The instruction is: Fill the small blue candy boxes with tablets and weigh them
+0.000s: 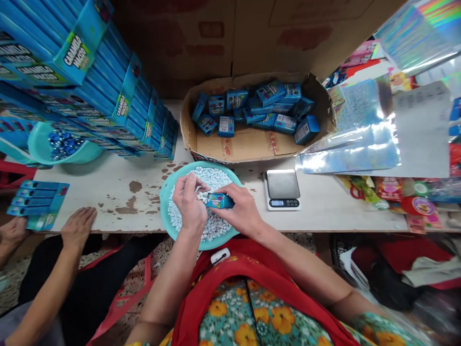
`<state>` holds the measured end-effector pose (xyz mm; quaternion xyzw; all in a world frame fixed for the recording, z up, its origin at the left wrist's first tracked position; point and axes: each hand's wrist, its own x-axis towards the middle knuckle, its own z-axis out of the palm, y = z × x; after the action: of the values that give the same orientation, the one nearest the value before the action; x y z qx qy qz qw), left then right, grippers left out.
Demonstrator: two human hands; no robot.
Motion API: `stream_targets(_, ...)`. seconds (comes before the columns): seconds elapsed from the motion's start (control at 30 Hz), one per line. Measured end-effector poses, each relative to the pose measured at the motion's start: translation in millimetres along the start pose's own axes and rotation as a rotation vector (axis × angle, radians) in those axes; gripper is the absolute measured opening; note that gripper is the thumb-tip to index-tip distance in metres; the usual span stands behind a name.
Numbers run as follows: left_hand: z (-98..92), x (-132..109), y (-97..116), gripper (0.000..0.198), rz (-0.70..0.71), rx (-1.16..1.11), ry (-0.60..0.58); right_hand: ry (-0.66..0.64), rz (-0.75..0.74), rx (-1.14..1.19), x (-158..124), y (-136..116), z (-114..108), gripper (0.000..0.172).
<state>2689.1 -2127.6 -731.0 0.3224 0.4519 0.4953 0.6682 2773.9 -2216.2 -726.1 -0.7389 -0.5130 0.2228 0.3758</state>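
Note:
In my right hand (245,206) is a small blue candy box (219,201), held lying sideways between thumb and fingers over the bowl. My left hand (189,204) is closed with its fingers curled around some small white candies (202,196), right at the left end of the box. Whether that end's flap is open I cannot make out. Below both hands, a turquoise plastic bowl (164,199) is filled with pale white-blue candies (212,177). The bowl sits at the table's front edge, partly over my lap.
A cut-down cardboard box (248,142) behind the bowl holds several blue candy boxes. A digital scale (283,185) stands at right, near shiny plastic sheets (349,156). Stacked display boxes (122,105) rise at left. A co-worker's hand (77,226) rests by a blue tray (43,202).

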Motion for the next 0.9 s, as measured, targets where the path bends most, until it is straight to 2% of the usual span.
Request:
stream_targets(0.17, 3.1, -8.4, 13.4, 0.029, 0.052, -0.054, -0.036, 0.042, -0.051, 0.122, -7.2, -2.0, -3.7, 0.029)
stream_targets(0.33, 5.4, -4.4, 2.7, 0.031, 0.035, -0.021, -0.005, 0.050, 0.018, 0.208, -10.7, 9.4, 4.2, 0.031)
stream_targets(0.43, 8.2, -4.1, 4.1, 0.028, 0.041, -0.045, -0.032, 0.060, 0.034, 0.295, -10.6, 14.8, 4.1, 0.032)
stream_targets(0.57, 13.5, -8.5, 23.0, 0.026, -0.039, -0.070, -0.111, 0.044, 0.174, 0.500, -11.3, 25.4, -4.6, 0.038)
stream_targets(0.63, 15.1, -4.3, 31.6, 0.025, -0.001, -0.075, -0.114, 0.041, 0.266, 0.666, -13.2, 36.8, -16.1, 0.043)
stream_targets(0.7, 18.5, 12.0, 32.6, 0.024, 0.094, 0.010, -0.080, 0.075, 0.308, 0.742, -16.8, 53.6, -34.8, 0.044)
stream_targets(0.77, 29.2, 42.5, 24.1, 0.023, 0.175, 0.221, -0.080, 0.150, 0.313, 0.682, -23.1, 75.3, -59.6, 0.043)
stream_targets(0.83, 50.8, 83.2, 7.0, 0.026, 0.239, 0.523, -0.169, 0.240, 0.345, 0.589, -31.6, 100.6, -86.0, 0.042)
stream_targets(0.9, 82.4, 126.3, -17.0, 0.032, 0.297, 0.875, -0.323, 0.336, 0.411, 0.523, -40.2, 128.3, -108.0, 0.041)
